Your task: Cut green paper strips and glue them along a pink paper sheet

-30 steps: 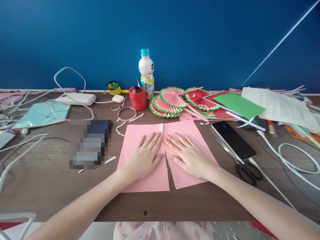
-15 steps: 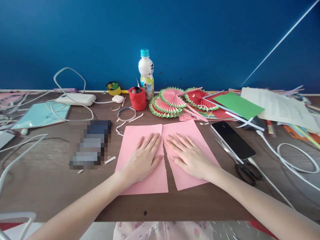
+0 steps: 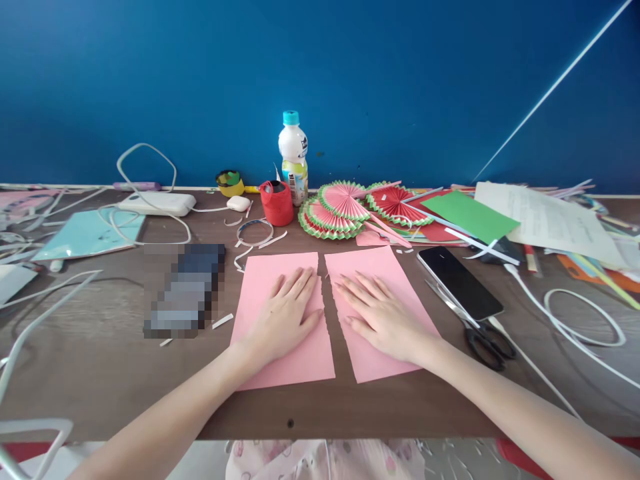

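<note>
Two pink paper pieces with ragged inner edges lie side by side on the brown desk, a narrow gap between them. My left hand [image 3: 284,319] rests flat on the left pink piece [image 3: 305,363], fingers extended and pointing away from me. On the right pink piece [image 3: 370,367] lies my right hand [image 3: 383,313], palm down with its fingers spread. Neither hand grips anything; both touch the paper from above.
Black-handled scissors [image 3: 490,345] and a black phone [image 3: 460,283] lie on the right. Behind the paper are folded paper fans [image 3: 333,213], a red roll [image 3: 277,203] and a bottle [image 3: 294,160]. White cables [image 3: 45,320] run along the left.
The two pink pieces have moved apart sideways under my hands, so the gap between them is wider, and their top edges no longer touch. The camera view has shifted slightly.
</note>
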The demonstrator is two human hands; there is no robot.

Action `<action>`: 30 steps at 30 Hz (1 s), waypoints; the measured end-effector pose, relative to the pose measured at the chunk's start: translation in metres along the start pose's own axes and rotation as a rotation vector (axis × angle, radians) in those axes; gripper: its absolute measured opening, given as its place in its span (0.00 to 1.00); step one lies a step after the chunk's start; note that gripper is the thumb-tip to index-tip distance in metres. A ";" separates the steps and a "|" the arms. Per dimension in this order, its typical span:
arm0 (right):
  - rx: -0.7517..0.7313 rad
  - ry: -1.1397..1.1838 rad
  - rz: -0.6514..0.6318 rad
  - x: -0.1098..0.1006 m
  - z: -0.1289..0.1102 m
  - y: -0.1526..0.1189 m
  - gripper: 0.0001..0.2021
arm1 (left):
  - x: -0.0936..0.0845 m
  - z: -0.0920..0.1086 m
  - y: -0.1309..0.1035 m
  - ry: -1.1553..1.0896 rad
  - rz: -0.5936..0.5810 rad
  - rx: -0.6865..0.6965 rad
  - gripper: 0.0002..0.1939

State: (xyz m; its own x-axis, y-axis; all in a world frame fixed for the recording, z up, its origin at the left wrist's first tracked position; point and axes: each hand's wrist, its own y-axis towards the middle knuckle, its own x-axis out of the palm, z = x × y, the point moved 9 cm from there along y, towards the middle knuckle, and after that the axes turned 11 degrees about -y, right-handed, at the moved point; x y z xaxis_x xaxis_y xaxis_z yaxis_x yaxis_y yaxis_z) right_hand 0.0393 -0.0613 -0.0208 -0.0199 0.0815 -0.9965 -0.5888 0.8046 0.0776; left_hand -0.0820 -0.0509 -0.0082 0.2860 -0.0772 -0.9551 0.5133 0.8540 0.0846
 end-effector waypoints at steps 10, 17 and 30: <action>0.021 0.016 -0.016 -0.003 -0.001 0.000 0.27 | -0.025 -0.002 0.046 -0.014 0.077 -0.071 0.11; 0.022 0.039 -0.004 -0.002 0.000 0.000 0.28 | -0.010 -0.001 0.064 0.049 0.057 -0.116 0.07; 0.027 0.052 0.002 -0.002 0.000 -0.001 0.27 | -0.026 -0.022 0.073 -0.047 0.108 -0.149 0.09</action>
State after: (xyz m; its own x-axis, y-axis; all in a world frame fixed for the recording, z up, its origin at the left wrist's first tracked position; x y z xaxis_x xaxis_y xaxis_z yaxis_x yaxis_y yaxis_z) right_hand 0.0400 -0.0618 -0.0192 -0.0632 0.0533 -0.9966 -0.5670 0.8199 0.0798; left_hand -0.0702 0.0245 0.0168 0.3723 -0.0016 -0.9281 0.3530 0.9251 0.1400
